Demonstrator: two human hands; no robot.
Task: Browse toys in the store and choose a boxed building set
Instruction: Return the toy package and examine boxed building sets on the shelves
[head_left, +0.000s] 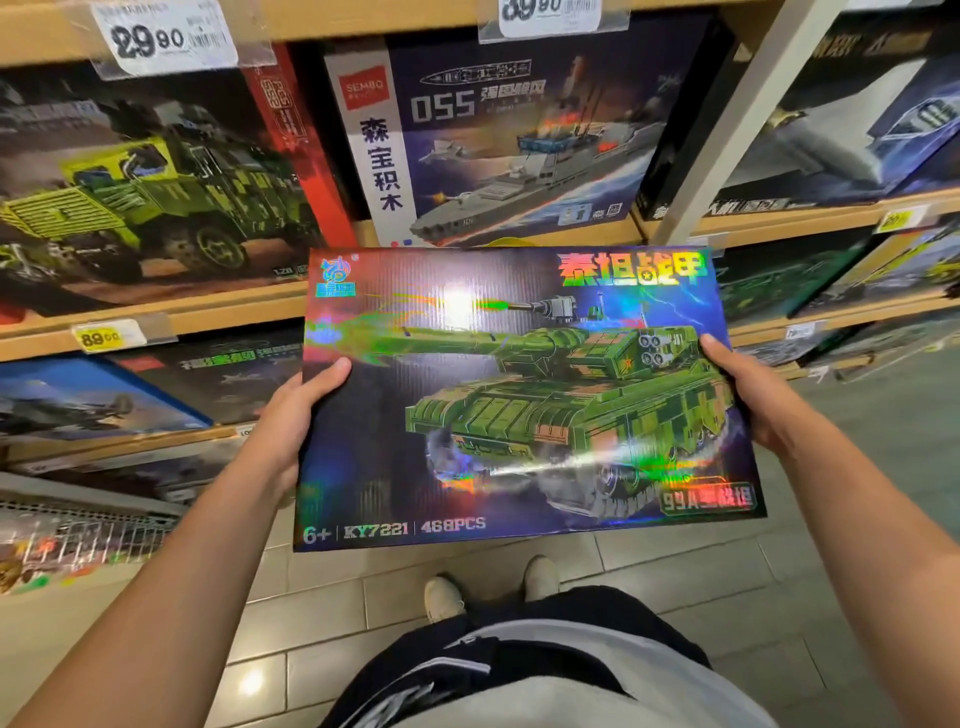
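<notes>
Store aisle, tiled floor (675, 582) underfoot, wooden shelving (218, 312) beyond the hands stacked with boxed building sets. Held out flat between both hands: tank box (519, 405), holographic front up, marked 6+, KY7221, 468PCS. Left hand (291, 421) gripping the left edge, thumb curled over onto the face, fingers hidden beneath. Right hand (748, 395) gripping the right edge likewise, thumb on top. Just beyond the box, above the hands: warship box (509, 140) labelled 055. Further left of the left hand: truck box (140, 182), with price tag (161, 39) reading 29.90 overhead.

Step in hand, judged: inspecting a candidate. Best done by keeping both grips firm at the side edges, tilting away from the glare to read age and piece count, then flipping to check the back before deciding.
</notes>
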